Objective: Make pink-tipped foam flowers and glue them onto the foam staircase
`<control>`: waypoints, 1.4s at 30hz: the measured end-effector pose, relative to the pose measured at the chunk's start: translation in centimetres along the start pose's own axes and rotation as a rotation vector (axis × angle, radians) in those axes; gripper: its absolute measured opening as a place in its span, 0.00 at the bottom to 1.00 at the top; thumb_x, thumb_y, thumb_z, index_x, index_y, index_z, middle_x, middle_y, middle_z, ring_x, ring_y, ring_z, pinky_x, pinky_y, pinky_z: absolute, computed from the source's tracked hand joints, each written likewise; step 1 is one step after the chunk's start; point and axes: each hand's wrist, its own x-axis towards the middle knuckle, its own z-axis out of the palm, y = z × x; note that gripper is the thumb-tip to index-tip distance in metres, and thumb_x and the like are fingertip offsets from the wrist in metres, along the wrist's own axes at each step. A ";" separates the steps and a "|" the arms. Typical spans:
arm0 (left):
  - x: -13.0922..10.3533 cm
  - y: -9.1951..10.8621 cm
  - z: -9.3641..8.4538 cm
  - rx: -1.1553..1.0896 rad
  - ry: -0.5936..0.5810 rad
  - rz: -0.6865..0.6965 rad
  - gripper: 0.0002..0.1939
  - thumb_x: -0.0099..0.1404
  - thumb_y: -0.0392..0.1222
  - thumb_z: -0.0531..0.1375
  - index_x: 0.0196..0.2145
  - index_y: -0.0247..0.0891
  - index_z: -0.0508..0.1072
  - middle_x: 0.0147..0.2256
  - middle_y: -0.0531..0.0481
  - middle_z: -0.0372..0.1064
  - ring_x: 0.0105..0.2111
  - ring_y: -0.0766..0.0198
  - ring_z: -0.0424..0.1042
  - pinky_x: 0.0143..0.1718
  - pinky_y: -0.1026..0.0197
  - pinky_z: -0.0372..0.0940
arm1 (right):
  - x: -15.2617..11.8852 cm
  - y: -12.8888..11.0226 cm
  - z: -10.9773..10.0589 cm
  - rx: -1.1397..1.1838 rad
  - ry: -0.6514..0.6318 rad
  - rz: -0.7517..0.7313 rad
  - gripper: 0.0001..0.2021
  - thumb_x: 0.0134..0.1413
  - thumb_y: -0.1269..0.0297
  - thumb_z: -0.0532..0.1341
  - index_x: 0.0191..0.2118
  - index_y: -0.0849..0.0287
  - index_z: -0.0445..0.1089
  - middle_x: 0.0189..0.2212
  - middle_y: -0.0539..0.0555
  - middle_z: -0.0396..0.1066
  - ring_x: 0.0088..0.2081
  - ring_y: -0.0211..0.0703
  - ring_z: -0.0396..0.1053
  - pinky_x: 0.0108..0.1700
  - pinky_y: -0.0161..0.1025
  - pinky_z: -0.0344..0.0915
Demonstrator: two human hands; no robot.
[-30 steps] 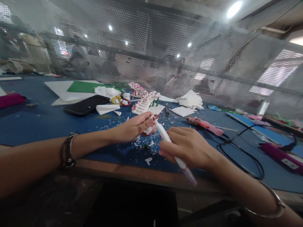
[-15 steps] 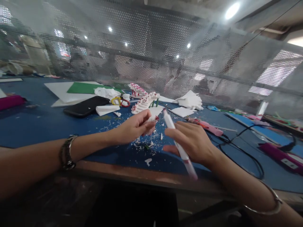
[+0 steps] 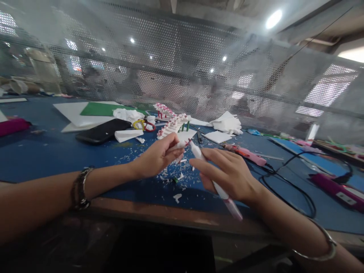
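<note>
A small white piece with dark red marks [image 3: 182,145] is pinched between the thumb and fingers of my left hand [image 3: 162,154]. My right hand [image 3: 230,171] grips a white marker pen [image 3: 196,151] with a pinkish rear end. The pen's dark red tip is at the right edge of the white piece; whether it touches I cannot tell. Just beyond my left hand stands a white stepped model [image 3: 174,124] with red marks and green posts. Another stepped model [image 3: 163,110], with pink marks and red posts, stands behind it.
White scraps [image 3: 178,197] litter the blue table [image 3: 108,161]. To the left lie a black phone [image 3: 104,131], scissors [image 3: 144,124] and a green sheet [image 3: 102,109]. To the right are a pink-handled tool [image 3: 247,154], a black cable [image 3: 305,191] and a purple power strip [image 3: 338,189].
My right hand has brought the marker's tip left and down to the white piece, its fingers closer round the pen. My left hand has barely shifted.
</note>
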 end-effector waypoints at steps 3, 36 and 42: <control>0.0 0.1 -0.1 0.064 0.011 0.005 0.07 0.61 0.39 0.49 0.26 0.38 0.54 0.22 0.57 0.55 0.22 0.70 0.55 0.26 0.66 0.53 | 0.1 0.0 0.1 0.023 -0.005 -0.052 0.08 0.54 0.71 0.48 0.39 0.60 0.61 0.30 0.53 0.66 0.27 0.36 0.61 0.25 0.33 0.58; -0.1 0.4 -0.3 0.293 0.138 0.199 0.04 0.60 0.34 0.50 0.27 0.37 0.58 0.24 0.54 0.68 0.24 0.72 0.67 0.27 0.70 0.61 | 0.2 -0.4 0.2 0.332 0.025 0.131 0.11 0.49 0.75 0.49 0.38 0.63 0.65 0.32 0.56 0.68 0.31 0.36 0.66 0.32 0.34 0.65; -0.1 0.2 -0.4 0.335 0.185 0.223 0.04 0.59 0.33 0.52 0.27 0.37 0.59 0.25 0.54 0.70 0.21 0.74 0.65 0.24 0.71 0.59 | 0.2 -0.6 0.3 0.389 0.061 0.119 0.11 0.50 0.74 0.50 0.38 0.64 0.65 0.33 0.58 0.67 0.32 0.37 0.66 0.32 0.35 0.65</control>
